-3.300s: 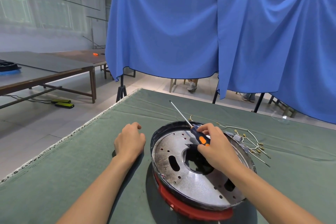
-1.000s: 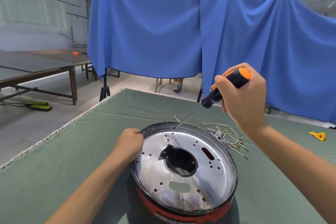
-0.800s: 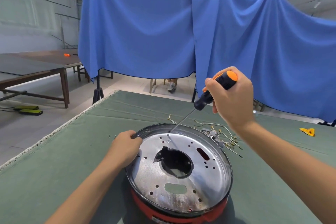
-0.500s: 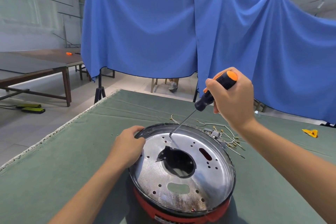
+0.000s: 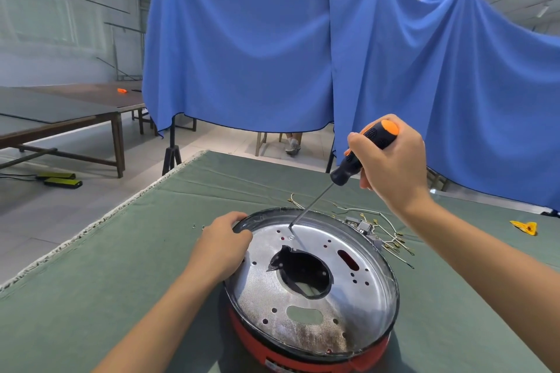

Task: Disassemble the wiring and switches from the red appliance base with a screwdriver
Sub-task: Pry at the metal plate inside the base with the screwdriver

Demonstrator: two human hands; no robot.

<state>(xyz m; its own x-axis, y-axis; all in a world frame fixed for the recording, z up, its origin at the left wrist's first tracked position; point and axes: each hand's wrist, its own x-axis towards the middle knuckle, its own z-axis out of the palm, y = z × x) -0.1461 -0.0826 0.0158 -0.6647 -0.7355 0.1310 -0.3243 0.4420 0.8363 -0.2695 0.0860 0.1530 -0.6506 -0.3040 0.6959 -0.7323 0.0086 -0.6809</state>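
While its fingers curl round the black-and-orange handle, the right hand (image 5: 394, 166) holds the screwdriver (image 5: 360, 154) tilted, orange butt up by the thumb side, shaft (image 5: 309, 206) slanting down and to the left. Tip sits at a small screw (image 5: 291, 237) on the far part of the silver metal plate (image 5: 303, 291), just inside the rim. Can't tell if the tip is seated in the screw head.

Left hand (image 5: 222, 247) grips the rim of the plate on the near-left side, fingertips (image 5: 242, 232) curled over the edge, thumb hidden.

Plate sits on the red appliance base (image 5: 303, 359), w/ only a red band showing under the plate at the near edge. Plate has a large dark centre hole (image 5: 303, 271), slots and small holes round it.

Behind the base, to the right, lies a loose bundle of wires w/ terminals (image 5: 391, 239) and a small grey switch block (image 5: 362, 225), on the green cloth (image 5: 91, 281) covering the table. Two tiny screws (image 5: 198, 225) lie on the cloth left of the left hand. Yellow item (image 5: 525, 226) far right, well apart from the base.

Blue drape (image 5: 272, 54) hangs beyond the table; wooden tables (image 5: 60, 118) stand at the left.
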